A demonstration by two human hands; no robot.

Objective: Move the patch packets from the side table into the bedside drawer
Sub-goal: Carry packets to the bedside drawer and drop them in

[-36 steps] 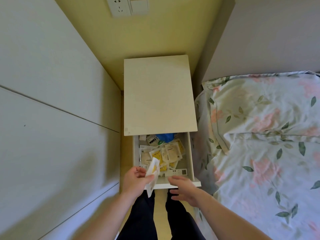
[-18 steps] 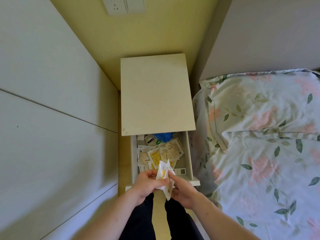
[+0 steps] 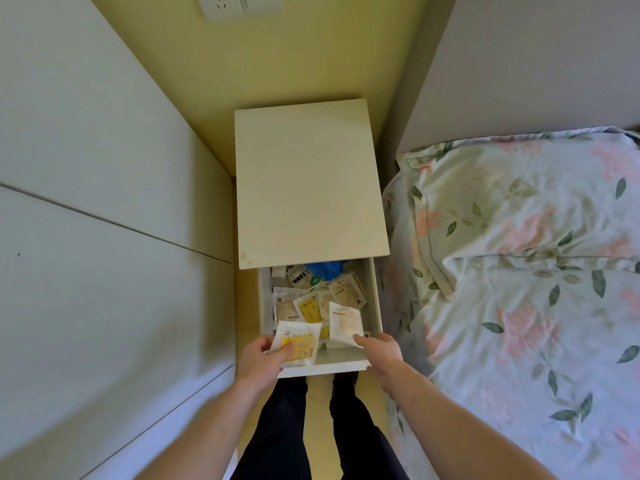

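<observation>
head view, looking down at a cream rectangular bedside table (image 3: pixel 308 181) with its white top drawer (image 3: pixel 375 306) pulled open toward the person. left hand (image 3: pixel 261 358) pinches a white square patch packet with yellow print (image 3: pixel 298 342), thumb on top, fingers underneath; packet sits over the drawer's front left corner, touching or just above the front edge, can't tell which. right hand (image 3: pixel 381 351) at the drawer's front right, fingers partly spread, fingertips touching the lower edge of a plain white patch packet with faint beige print (image 3: pixel 344 323); that packet is tilted up inside the drawer near the front right. can't tell if the right hand really grips it or just touches.

deeper in the drawer: a loose pile of more white and yellow packets (image 3: pixel 311 303), overlapping, plus a blue crumpled object (image 3: pixel 327 270) and a small black-and-white box (image 3: pixel 298 277) at the back, partly under the tabletop. tabletop itself bare.

floral-print bedding with pillow (image 3: pixel 519 254) right of the table, pale cabinet panels (image 3: pixel 104 202) left. dark trouser legs (image 3: pixel 287 427) below the drawer front.
</observation>
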